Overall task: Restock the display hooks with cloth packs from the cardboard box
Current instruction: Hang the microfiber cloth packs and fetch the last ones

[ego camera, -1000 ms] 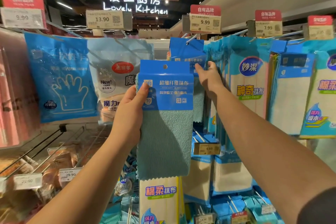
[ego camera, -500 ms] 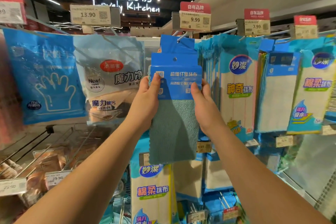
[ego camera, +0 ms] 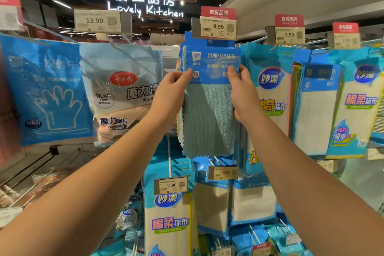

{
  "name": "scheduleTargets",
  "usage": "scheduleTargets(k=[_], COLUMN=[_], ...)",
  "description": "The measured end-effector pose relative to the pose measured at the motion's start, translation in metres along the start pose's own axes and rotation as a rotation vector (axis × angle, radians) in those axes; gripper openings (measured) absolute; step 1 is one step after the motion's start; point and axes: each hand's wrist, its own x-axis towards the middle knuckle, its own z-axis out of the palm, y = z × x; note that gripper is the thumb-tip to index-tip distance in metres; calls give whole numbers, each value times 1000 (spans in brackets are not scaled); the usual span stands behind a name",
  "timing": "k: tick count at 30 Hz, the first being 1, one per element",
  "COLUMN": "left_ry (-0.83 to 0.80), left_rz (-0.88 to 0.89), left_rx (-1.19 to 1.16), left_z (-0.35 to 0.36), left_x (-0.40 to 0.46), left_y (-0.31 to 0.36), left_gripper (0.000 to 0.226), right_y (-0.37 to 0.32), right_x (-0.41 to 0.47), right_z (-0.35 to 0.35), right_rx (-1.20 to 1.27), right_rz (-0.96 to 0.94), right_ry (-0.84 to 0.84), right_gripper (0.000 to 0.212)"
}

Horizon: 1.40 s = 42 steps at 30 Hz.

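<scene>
Both hands are up at the rack: the left hand [ego camera: 170, 91] and right hand [ego camera: 242, 91] are each pinching a side of the teal microfibre cloth pack with its blue card header [ego camera: 209, 97], thumbs clamped on the header's front. The pack is being held right under the white 9.99 price tag [ego camera: 218, 27], so this looks like the hanging step. Whether the hook is through the header hole, I cannot tell. Next comes seating it and letting go. Crowding in: the white sponge pack with the red oval logo [ego camera: 120, 89] on the left, the white-and-blue cloth pack [ego camera: 270, 93] touching on the right.
</scene>
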Motion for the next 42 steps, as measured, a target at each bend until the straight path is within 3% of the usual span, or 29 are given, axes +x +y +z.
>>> scheduleTargets(k=[5, 11, 14, 23, 31, 37, 40, 42], left_ry=[15, 26, 53, 121, 78, 13, -42, -74], left_rz=[-6, -25, -50, -104, -163, -189, -194, -202], left_rx=[-68, -15, 10, 182, 284, 363, 320, 309], left_z=[3, 6, 10, 21, 17, 5, -16, -45], left_x=[9, 21, 33, 79, 100, 63, 10, -40], left_y=[0, -10, -17, -42, -60, -60, -66, -73], left_gripper=[26, 32, 37, 41, 50, 52, 50, 42], right_y=[-1, 11, 19, 38, 47, 51, 53, 57], right_x=[11, 24, 37, 69, 72, 25, -29, -76], right_z=[0, -1, 0, 13, 19, 21, 30, 41], right_rx=[13, 12, -59, -379, -515, -641, -700, -703], right_rz=[13, 83, 133, 126, 175, 176, 99, 116], right_ry=[5, 13, -2, 16, -18, 113, 235, 223], right_gripper=[24, 33, 27, 41, 49, 68, 52, 43])
